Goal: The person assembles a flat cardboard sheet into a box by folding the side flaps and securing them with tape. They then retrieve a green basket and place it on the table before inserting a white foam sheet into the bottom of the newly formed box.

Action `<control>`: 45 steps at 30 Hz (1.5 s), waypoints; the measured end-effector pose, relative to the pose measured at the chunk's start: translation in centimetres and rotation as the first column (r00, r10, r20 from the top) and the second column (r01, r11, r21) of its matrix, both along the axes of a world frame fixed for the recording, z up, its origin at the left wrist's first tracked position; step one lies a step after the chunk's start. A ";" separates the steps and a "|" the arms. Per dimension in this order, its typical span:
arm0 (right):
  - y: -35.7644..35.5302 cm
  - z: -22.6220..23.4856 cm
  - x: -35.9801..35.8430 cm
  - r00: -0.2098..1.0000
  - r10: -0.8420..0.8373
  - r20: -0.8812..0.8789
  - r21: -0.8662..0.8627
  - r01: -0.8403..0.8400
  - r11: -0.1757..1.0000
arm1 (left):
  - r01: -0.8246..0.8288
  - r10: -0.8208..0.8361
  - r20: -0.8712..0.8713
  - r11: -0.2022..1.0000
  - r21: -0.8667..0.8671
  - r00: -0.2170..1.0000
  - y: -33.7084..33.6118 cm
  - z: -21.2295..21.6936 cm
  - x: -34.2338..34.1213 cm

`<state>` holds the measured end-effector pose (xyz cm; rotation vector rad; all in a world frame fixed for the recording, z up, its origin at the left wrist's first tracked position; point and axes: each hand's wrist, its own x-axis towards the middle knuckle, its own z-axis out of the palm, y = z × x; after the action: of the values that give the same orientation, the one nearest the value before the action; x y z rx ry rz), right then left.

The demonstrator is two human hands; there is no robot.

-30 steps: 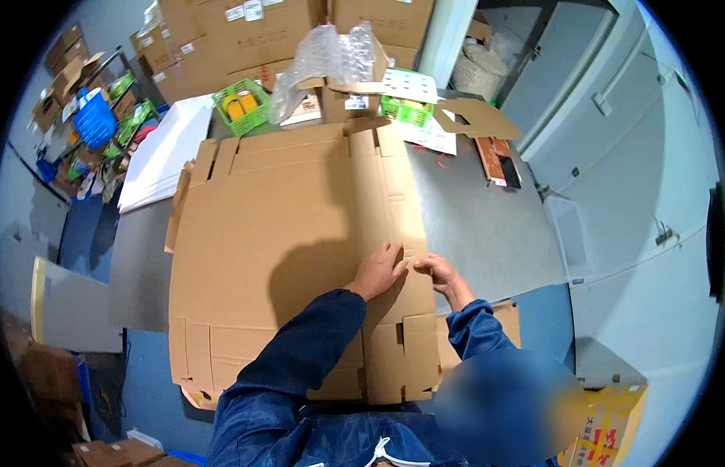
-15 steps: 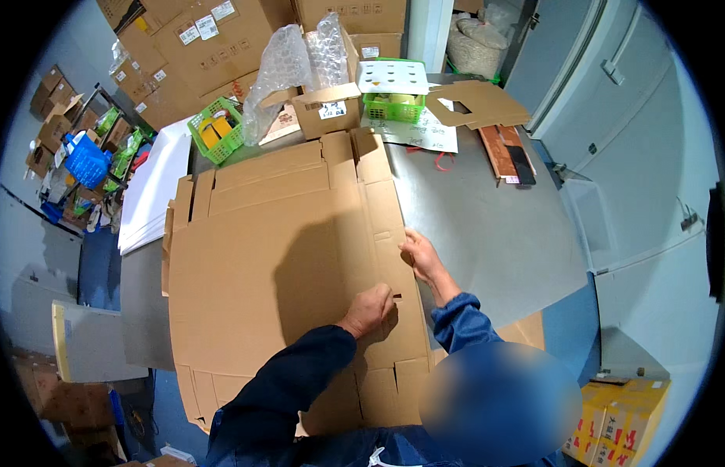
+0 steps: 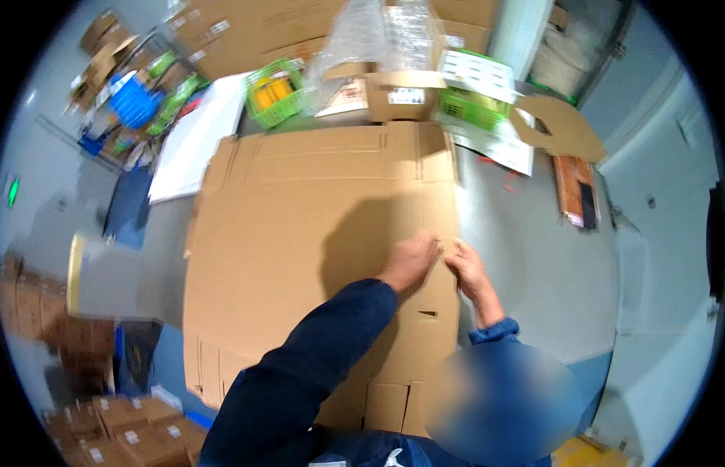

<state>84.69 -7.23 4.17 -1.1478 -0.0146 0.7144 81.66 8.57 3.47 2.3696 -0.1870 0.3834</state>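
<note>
A large flat die-cut cardboard sheet [image 3: 277,222] with creases and slotted flaps lies on the metal table before me. My left hand [image 3: 413,261] reaches across it, with fingers closed and tips pressed together at its right-hand strip. What is in that pinch, if anything, is too small to make out. Close beside it, my right hand [image 3: 470,271] grips the sheet's right edge, fingers bent round the board. Nearer me, below the left hand, a small dark slot [image 3: 428,314] shows in the strip. My shadow falls over the middle of the sheet.
Beyond the sheet stand a green basket [image 3: 273,93] with yellow tape rolls, an open carton [image 3: 405,97] with bubble wrap and another green basket [image 3: 471,109]. White boards [image 3: 199,140] lie at left. A phone [image 3: 587,205] rests on a brown panel at right of the metal table [image 3: 534,280].
My left hand has moved farther up the right-hand strip, away from the slot it covered. My right hand stays at the edge, now beside the left. The view has swung left.
</note>
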 end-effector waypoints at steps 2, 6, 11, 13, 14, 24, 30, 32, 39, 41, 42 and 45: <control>-0.8 -2.0 -0.3 0.994 -0.067 0.085 0.016 0.066 0.998 | 0.026 -0.026 0.029 1.000 0.000 0.999 -0.4 -0.7 0.5; 0.4 -2.1 -1.1 0.981 -0.132 0.144 0.002 0.133 0.991 | -0.231 0.241 0.000 0.933 -0.277 0.971 0.1 -2.7 1.8; 0.8 -2.8 -0.5 0.969 -0.184 0.164 -0.056 0.195 0.979 | -0.282 0.081 -0.272 0.177 -0.943 0.959 8.9 -2.6 -1.7; -0.4 -3.7 0.3 0.960 -0.194 0.201 -0.178 0.231 0.956 | -0.309 -0.066 -0.302 -0.118 -0.944 0.951 14.4 1.3 -6.5; -1.0 -3.8 0.7 0.964 -0.147 0.220 -0.231 0.198 0.952 | -0.270 -0.036 -0.268 -0.088 -0.959 0.963 17.7 2.0 -9.2; 13.7 0.8 -9.4 0.827 0.210 0.522 -0.394 0.015 0.919 | -0.837 0.881 -0.109 0.472 0.277 0.460 52.0 -2.7 -31.6; 28.5 1.0 -21.7 0.617 0.627 0.475 -0.593 -0.302 0.746 | -0.717 0.698 -0.421 0.682 0.143 0.579 50.3 0.9 -31.2; 30.8 1.8 -23.0 0.459 0.639 0.618 -0.602 -0.247 0.760 | -0.708 0.650 -0.443 0.705 0.047 0.618 50.9 2.6 -31.4; 36.7 1.2 -23.0 0.602 0.663 0.444 -0.476 -0.469 0.744 | -0.570 -0.020 -0.671 0.509 -0.645 0.741 52.5 4.9 -30.5; 39.0 0.6 -22.3 0.646 0.595 0.479 -0.439 -0.410 0.799 | -0.580 -0.047 -0.697 0.518 -0.629 0.715 50.9 6.0 -29.3; 40.6 0.5 -22.0 0.659 0.562 0.499 -0.412 -0.390 0.824 | -0.567 -0.051 -0.693 0.532 -0.629 0.719 50.9 5.1 -29.5; 45.2 3.0 -21.6 0.578 0.573 0.581 -0.468 -0.339 0.816 | -0.592 -0.136 -0.669 0.361 -0.720 0.731 48.8 5.7 -30.4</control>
<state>63.10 37.94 7.12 -1.7047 -0.9346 0.7044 51.28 57.38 9.17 1.2094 0.6180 -0.2195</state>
